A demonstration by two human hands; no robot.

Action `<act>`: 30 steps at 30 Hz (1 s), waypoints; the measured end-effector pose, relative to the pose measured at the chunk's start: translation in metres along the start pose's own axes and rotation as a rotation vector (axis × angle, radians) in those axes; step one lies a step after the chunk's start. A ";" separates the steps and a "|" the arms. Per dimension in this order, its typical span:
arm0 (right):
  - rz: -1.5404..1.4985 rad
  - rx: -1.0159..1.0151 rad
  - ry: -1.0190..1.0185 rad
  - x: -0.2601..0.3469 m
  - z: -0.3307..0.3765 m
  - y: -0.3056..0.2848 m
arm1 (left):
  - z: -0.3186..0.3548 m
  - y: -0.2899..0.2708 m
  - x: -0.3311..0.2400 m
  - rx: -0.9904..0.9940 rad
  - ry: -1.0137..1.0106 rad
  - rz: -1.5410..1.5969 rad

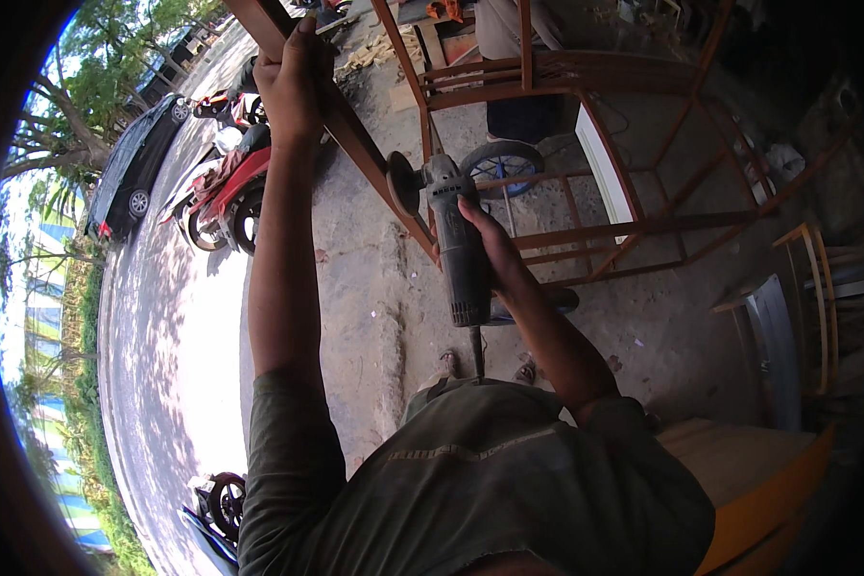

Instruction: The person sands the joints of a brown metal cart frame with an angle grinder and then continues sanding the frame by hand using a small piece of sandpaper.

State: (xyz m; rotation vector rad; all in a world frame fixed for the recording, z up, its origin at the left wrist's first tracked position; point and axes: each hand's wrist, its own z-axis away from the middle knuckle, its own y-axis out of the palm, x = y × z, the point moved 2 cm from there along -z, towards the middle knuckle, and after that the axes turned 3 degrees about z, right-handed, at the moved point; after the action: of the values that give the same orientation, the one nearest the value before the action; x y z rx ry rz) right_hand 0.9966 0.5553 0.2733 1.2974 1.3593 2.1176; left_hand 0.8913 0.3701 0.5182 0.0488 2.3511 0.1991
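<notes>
An angle grinder [458, 240] with a dark body and grey head is in my right hand [492, 245], whose thumb lies along its side. The grinder's round disc [405, 183] is up against the edge of a brown bar [360, 134], or very close to it; I cannot tell which. Higher up, my left hand [293, 86] is closed around the same bar, which slants from the upper left down to the grinder. From the grinder's lower end a cord [477, 350] runs toward my shirt. Part of my right fingers is hidden behind the tool.
A reddish-brown metal frame [634, 226] stands ahead and to the right, with a blue-rimmed wheel [502, 169] by it. Red motorcycles [223, 197] and a covered car [139, 168] are parked at left. A wooden board [739, 451] lies at lower right.
</notes>
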 end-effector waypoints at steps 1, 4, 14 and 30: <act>-0.004 0.001 0.012 -0.001 -0.002 -0.004 | -0.001 -0.001 -0.001 0.010 0.007 0.000; -0.014 0.028 0.030 -0.002 -0.005 -0.008 | 0.000 -0.001 -0.004 0.003 -0.010 -0.006; -0.012 -0.084 -0.013 -0.012 0.024 -0.027 | 0.016 0.002 0.005 -0.050 0.126 -0.217; -0.021 -0.405 -0.379 0.004 0.151 -0.121 | 0.177 -0.041 0.103 -0.032 0.010 -0.972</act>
State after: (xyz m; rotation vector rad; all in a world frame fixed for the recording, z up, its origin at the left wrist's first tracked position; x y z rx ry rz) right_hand 1.0932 0.7030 0.1943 1.4029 0.7408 1.8766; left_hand 0.9443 0.3625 0.3163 -1.0775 2.1142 -0.2428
